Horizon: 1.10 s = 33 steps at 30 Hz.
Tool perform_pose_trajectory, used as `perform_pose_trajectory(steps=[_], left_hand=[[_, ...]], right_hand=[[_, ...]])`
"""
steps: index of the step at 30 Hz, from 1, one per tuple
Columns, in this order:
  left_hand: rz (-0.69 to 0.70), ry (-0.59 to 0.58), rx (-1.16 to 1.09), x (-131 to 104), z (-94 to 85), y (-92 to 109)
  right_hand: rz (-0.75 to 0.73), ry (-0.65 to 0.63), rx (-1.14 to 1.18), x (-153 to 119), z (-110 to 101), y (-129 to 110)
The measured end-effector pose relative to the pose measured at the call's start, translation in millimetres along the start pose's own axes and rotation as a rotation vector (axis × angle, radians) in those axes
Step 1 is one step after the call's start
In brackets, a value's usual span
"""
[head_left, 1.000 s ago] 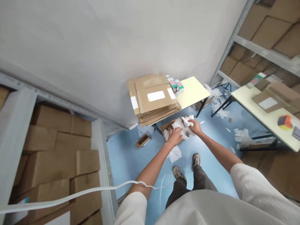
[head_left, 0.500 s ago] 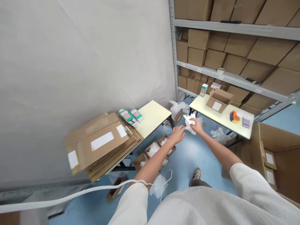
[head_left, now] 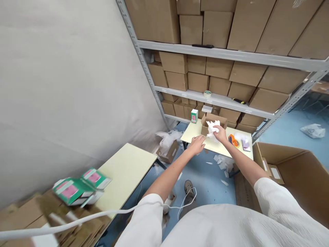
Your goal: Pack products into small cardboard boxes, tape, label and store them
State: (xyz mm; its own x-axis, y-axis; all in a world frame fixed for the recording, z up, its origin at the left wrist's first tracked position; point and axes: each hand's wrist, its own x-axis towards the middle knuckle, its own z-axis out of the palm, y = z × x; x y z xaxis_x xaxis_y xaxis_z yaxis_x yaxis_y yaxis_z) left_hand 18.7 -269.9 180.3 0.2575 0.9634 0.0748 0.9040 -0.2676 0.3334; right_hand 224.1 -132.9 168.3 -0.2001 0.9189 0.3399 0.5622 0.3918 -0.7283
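Note:
My right hand point(head_left: 220, 134) grips crumpled white paper point(head_left: 212, 127), which hangs in front of an open cardboard box point(head_left: 205, 127) on the small table point(head_left: 190, 134). To the left of it, my left hand point(head_left: 197, 144) is held in the air by the table's front edge, fingers apart and holding nothing. A green and white box point(head_left: 194, 116) stands at the table's left end. Right of the cardboard box lie an orange tape dispenser point(head_left: 233, 140) and a small purple item point(head_left: 246, 145).
Shelves point(head_left: 221, 99) full of cardboard boxes rise behind the table. A large open carton point(head_left: 295, 171) stands at the right. Flattened green packaging point(head_left: 73, 192) and cardboard lie on the left table point(head_left: 125, 161). A white cable point(head_left: 102, 214) crosses the lower view.
The view has turned right and come closer to the small table. My right hand has brought the paper up to the open box; my left hand has moved away from the paper.

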Motion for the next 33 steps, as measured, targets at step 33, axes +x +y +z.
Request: perform_pose_trajectory(steps=[33], left_hand=[[0.101, -0.196, -0.030, 284.6, 1.0, -155.1]], right_hand=[[0.106, -0.742, -0.149, 192.9, 18.5, 158.0]])
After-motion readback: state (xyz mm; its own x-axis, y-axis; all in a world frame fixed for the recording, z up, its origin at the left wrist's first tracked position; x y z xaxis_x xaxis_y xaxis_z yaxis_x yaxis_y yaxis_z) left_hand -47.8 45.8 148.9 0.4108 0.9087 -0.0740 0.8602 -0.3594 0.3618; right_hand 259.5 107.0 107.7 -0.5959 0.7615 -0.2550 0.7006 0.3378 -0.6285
